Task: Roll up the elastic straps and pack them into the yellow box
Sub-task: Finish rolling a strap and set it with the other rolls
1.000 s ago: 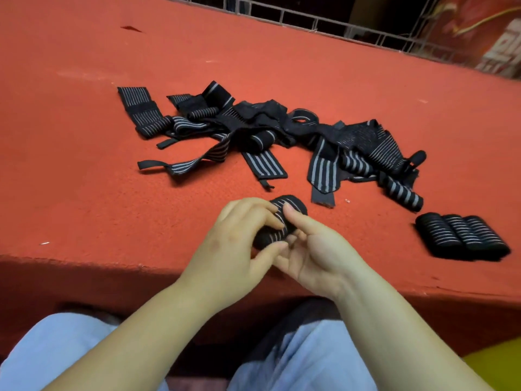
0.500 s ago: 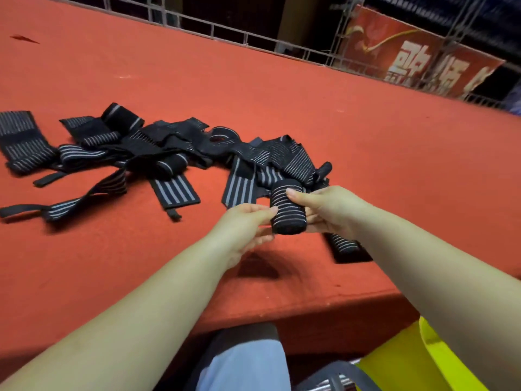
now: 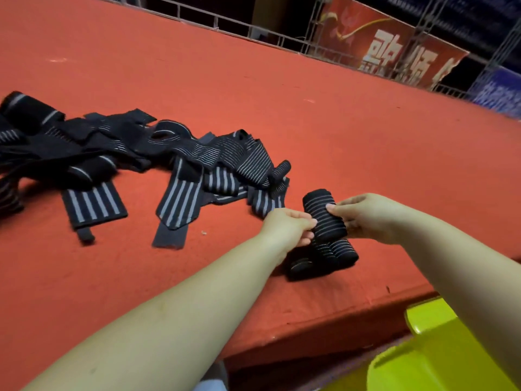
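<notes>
A rolled black strap with thin grey stripes is held between both hands just above the red table. My right hand grips its right side, thumb across the front. My left hand pinches its left edge with curled fingers. Directly under it, a few finished rolls lie side by side near the table's front edge. A heap of loose, unrolled striped straps spreads across the left and middle of the table. The yellow box shows at the bottom right, below the table edge.
The red felt table top stretches far back to a metal rail. Red and blue banners hang behind it. The table's front edge runs diagonally just left of the yellow box. My lap shows at the bottom centre.
Both hands have carried the rolled strap rightwards, from in front of me to just above the finished rolls. The view has swung right, bringing the yellow box into sight.
</notes>
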Tool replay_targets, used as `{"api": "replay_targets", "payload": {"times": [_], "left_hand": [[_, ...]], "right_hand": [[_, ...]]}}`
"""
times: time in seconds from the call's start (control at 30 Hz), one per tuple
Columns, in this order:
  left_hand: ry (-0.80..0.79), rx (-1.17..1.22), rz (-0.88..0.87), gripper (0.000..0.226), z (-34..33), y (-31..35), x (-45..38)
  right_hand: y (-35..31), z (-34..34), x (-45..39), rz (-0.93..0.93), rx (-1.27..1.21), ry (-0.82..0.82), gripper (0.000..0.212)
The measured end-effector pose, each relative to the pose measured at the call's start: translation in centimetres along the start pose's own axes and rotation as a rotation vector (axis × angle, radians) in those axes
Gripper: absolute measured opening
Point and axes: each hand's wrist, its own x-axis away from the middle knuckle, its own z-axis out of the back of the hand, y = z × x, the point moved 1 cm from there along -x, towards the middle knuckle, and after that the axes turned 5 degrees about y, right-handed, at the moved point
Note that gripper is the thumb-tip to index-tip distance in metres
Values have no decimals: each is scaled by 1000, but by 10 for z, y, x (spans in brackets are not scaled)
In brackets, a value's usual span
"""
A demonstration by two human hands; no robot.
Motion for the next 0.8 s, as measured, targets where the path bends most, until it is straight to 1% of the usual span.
{"api": "replay_targets", "payload": {"times": [0.03, 0.17, 0.23, 0.43, 0.5, 0.6, 0.7, 0.77, 0.8], "left_hand": [[-18, 4, 31, 4, -6, -1, -4], [-74, -1, 143, 21, -23, -11, -16], [-100, -3, 193, 25, -28, -16, -18], [-97, 0, 251, 28, -33, -25, -23], [-97, 0, 262, 28, -32, -24, -23], [-103, -10, 253, 29, -26, -19, -19], [-76, -6, 207, 30, -7, -9, -17], [-31, 3, 173, 30, 12, 0, -15], [-8, 1, 157, 30, 24, 4, -13]], "right_hand": [[4, 6, -4, -17, 14, 7, 17], [25, 21, -20, -119, 102, 18, 16], [35, 23, -26, -155, 144, 19, 17], [44, 20, -30, -155, 212, 58, 20], [43, 18, -29, -151, 245, 72, 25], [36, 19, -26, -96, 397, 124, 35], [20, 22, -21, 53, 535, 277, 41], [3, 12, -15, 165, 532, 342, 38], [-6, 3, -13, 212, 518, 345, 35]]}}
